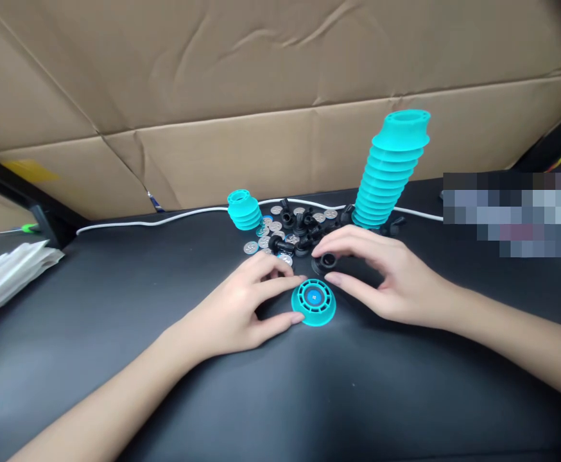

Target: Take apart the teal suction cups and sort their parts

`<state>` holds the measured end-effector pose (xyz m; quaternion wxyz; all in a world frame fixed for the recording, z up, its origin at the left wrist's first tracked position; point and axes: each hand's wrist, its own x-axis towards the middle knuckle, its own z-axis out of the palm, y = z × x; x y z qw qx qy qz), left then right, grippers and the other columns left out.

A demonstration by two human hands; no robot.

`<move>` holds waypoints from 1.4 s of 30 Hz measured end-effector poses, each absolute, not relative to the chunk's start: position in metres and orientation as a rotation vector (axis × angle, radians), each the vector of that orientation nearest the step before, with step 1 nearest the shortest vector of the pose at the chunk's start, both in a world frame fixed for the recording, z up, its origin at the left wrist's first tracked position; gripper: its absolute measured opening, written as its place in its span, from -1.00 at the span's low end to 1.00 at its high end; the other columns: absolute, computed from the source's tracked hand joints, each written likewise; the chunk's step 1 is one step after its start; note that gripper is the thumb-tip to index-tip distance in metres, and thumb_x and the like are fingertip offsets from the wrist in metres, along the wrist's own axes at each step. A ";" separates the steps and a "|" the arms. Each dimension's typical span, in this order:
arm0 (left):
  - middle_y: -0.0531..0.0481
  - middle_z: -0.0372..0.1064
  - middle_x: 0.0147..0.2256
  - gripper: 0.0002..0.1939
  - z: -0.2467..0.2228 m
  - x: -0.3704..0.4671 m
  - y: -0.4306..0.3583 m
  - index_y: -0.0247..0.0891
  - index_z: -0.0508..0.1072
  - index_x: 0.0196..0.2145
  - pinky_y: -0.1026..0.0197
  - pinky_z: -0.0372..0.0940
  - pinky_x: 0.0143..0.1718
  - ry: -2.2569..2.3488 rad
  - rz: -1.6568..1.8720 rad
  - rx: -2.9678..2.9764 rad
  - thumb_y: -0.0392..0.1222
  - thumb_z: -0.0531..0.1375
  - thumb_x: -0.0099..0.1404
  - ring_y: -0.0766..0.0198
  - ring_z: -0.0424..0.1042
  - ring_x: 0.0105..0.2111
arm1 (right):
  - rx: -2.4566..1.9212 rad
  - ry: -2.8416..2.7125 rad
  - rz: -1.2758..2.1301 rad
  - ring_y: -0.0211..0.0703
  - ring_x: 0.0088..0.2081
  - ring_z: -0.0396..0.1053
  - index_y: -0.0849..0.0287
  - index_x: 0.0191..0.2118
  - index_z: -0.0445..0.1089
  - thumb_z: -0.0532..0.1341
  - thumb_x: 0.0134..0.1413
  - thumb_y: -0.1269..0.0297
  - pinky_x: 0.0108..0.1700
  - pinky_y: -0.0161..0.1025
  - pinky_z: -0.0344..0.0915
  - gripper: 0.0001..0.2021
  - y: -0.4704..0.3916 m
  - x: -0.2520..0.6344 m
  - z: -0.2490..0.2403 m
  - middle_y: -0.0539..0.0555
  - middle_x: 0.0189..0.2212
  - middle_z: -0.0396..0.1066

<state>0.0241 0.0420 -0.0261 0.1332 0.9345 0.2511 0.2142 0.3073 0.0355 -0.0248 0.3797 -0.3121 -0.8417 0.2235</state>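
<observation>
My left hand (249,298) has its thumb and a finger against the side of a turquoise flared plastic cup (326,313). The cup stands on the black table, with a slotted ring on top and a blue disc in its middle. Just behind it, my right hand (381,269) has thumb and fingers round a small black plastic part with a round opening (327,260). Beyond both hands lies a pile of similar black plastic parts (302,223), mixed with silver discs (251,248), some blue-edged.
A tall stack of turquoise cups (390,170) stands behind my right hand, a shorter stack (243,210) to its left. A white cable (165,221) runs along the back before a cardboard wall (237,154). White bags (11,276) lie at left; a blurred patch covers the right.
</observation>
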 end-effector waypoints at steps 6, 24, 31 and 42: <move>-0.22 0.43 0.03 -0.60 -0.026 0.024 0.043 -0.26 0.54 0.18 0.04 0.39 0.10 0.713 0.627 2.672 -0.13 0.34 0.44 0.07 0.42 0.01 | -0.634 -2.272 0.647 -0.06 0.14 0.46 0.07 0.29 0.37 0.24 0.41 0.43 0.20 -0.07 0.44 -0.60 0.035 0.304 -0.025 0.15 0.13 0.52; -0.18 0.42 -0.02 -0.63 -0.025 0.026 0.042 -0.16 0.56 0.17 0.02 0.38 0.09 0.719 0.581 2.633 -0.13 0.34 0.44 0.07 0.40 0.00 | -0.659 -2.295 0.813 -0.07 0.07 0.49 0.11 0.13 0.52 0.31 0.35 0.42 0.18 -0.07 0.43 -0.71 0.031 0.301 -0.022 0.13 0.02 0.59; -0.17 0.42 -0.01 -0.63 -0.024 0.027 0.042 -0.15 0.56 0.17 0.03 0.38 0.08 0.731 0.562 2.628 -0.12 0.34 0.44 0.08 0.40 -0.01 | -0.642 -2.277 0.873 -0.09 0.10 0.50 0.08 0.14 0.53 0.31 0.36 0.38 0.20 -0.11 0.43 -0.71 0.033 0.303 -0.022 0.13 0.05 0.57; -0.18 0.41 0.00 -0.62 -0.022 0.025 0.039 -0.17 0.56 0.16 0.01 0.38 0.10 0.747 0.560 2.629 -0.10 0.34 0.43 0.06 0.40 0.00 | -0.621 -2.284 0.990 -0.14 0.07 0.48 0.10 0.16 0.54 0.26 0.42 0.37 0.14 -0.17 0.45 -0.71 0.038 0.305 -0.023 0.15 0.04 0.47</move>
